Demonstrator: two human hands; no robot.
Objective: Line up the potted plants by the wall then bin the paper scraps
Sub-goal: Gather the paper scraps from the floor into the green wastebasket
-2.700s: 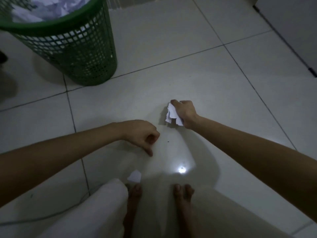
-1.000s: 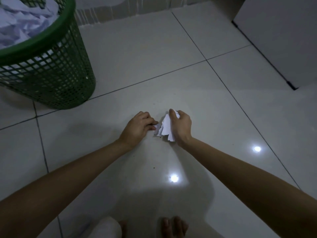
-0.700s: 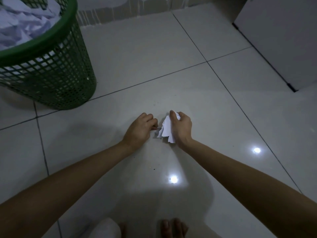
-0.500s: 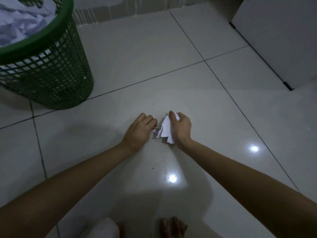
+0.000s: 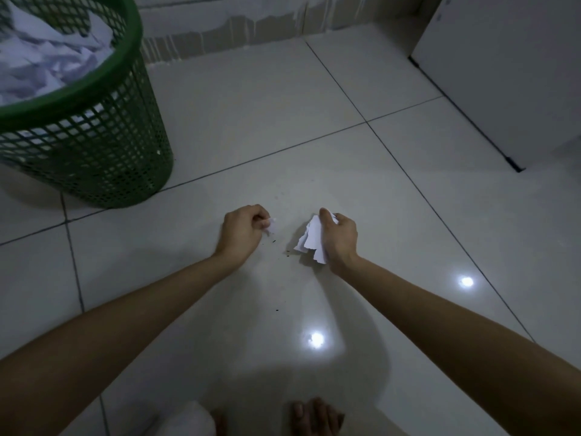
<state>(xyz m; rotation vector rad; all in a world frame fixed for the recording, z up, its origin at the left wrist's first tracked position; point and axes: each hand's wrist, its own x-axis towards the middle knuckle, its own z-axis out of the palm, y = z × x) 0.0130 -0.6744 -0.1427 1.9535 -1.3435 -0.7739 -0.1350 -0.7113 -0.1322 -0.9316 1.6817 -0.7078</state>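
Observation:
My right hand (image 5: pixel 341 237) grips a bunch of white paper scraps (image 5: pixel 311 240) just above the tiled floor. My left hand (image 5: pixel 242 231) is closed on one small white paper scrap (image 5: pixel 272 227), a short gap to the left of the bunch. A green mesh bin (image 5: pixel 94 143) stands at the upper left, filled with crumpled white paper (image 5: pixel 47 64). No potted plants are in view.
A white cabinet (image 5: pixel 509 73) stands at the upper right against the wall. The wall's base (image 5: pixel 235 23) runs along the top. My bare feet (image 5: pixel 314 416) and a white cloth (image 5: pixel 185 420) are at the bottom edge. Tiny dark specks (image 5: pixel 287 253) lie between my hands.
My left hand was touching the bunch in my right hand; it has pulled back to the left with a small scrap pinched in it. My right hand has stayed where it was.

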